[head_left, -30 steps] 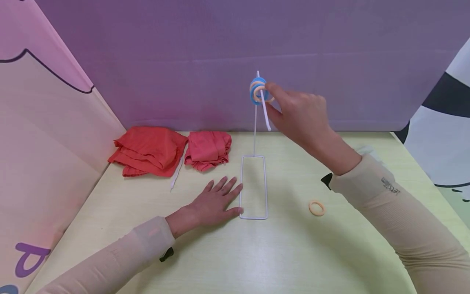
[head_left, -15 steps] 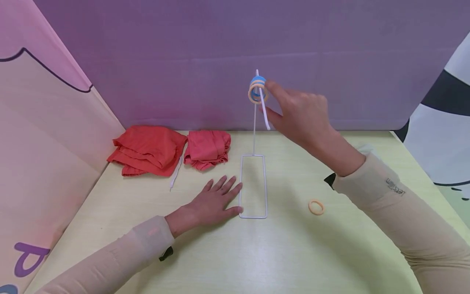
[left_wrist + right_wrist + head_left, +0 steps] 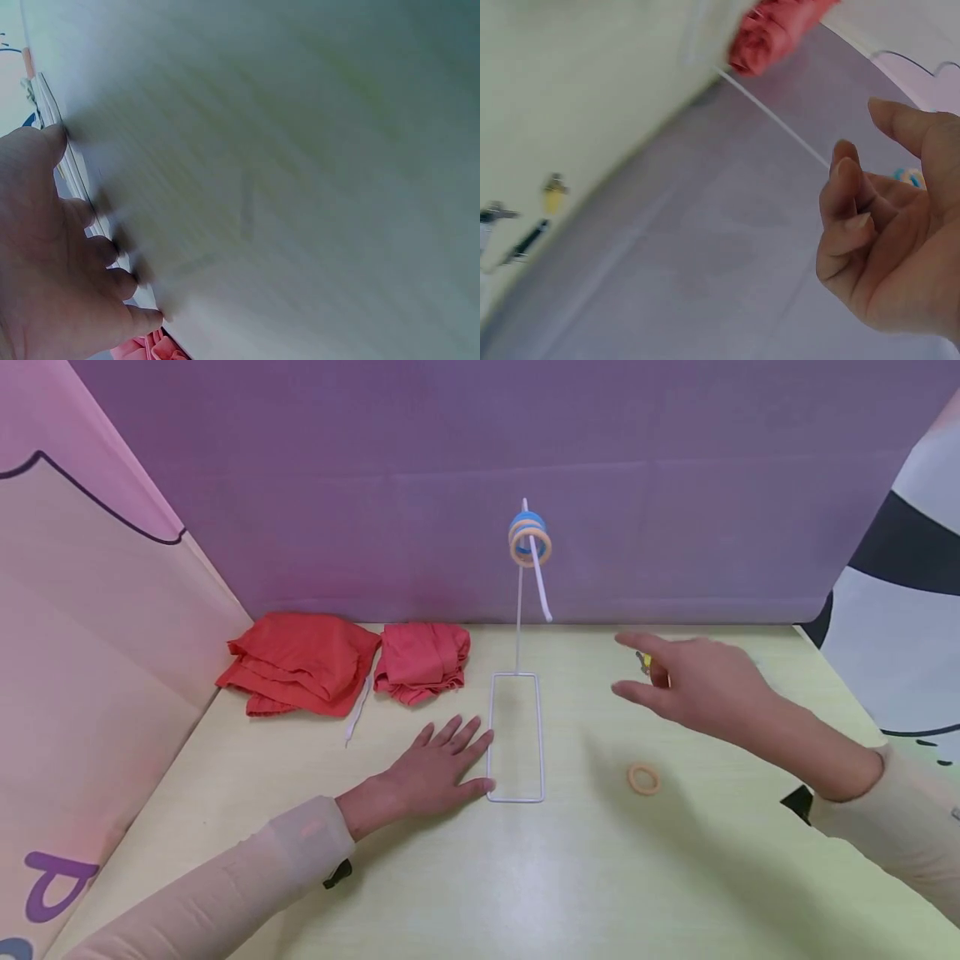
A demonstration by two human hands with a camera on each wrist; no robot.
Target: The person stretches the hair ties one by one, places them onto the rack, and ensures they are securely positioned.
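A white wire stand (image 3: 542, 735) has a rectangular base on the table and a tall post with an arm at its top. Several blue and light orange rings (image 3: 529, 560) hang around that arm. With fingers spread, my left hand (image 3: 431, 777) lies on the table, thumb and fingertip touching the base's left edge. To the right of the stand my right hand (image 3: 712, 689) is in the air, holding nothing; index finger and thumb stand apart, the other fingers curl loosely. A single light orange ring (image 3: 632, 781) lies on the table below it.
Two folded red cloths, a larger one (image 3: 307, 660) and a smaller one (image 3: 423, 660), lie at the back left, with a white cord (image 3: 360, 710) between them. In the right wrist view, small yellow (image 3: 553, 199) and dark items (image 3: 529, 240) sit near the table's back edge.
My right hand has let go of the front light orange ring on the arm and moved right and down. That ring now hangs with the others. The left hand stays in place.
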